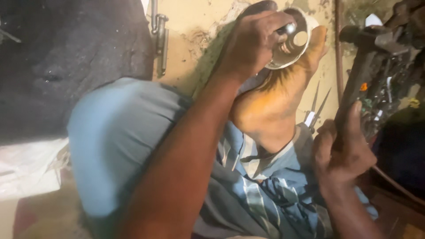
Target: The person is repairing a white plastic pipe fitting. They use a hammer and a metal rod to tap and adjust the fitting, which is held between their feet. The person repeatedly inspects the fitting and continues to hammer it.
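Note:
My left hand (254, 42) reaches up and grips a round, shiny metal part (292, 42) with a small cylinder at its centre, pressed against the toes of my bare foot (274, 106). My right hand (343, 152) is wrapped around the dark handle of a hammer (361, 66), whose head points left at the upper right. The hammer head stays apart from the metal part. My bent knee in blue cloth (119, 137) fills the lower left.
A cream, stained wall (190, 26) with a metal hinge piece (160, 40) stands behind. A pair of scissors (316, 110) lies by the foot. Tangled tools and wires (389, 88) crowd the right. A dark cloth (66, 57) hangs at the upper left.

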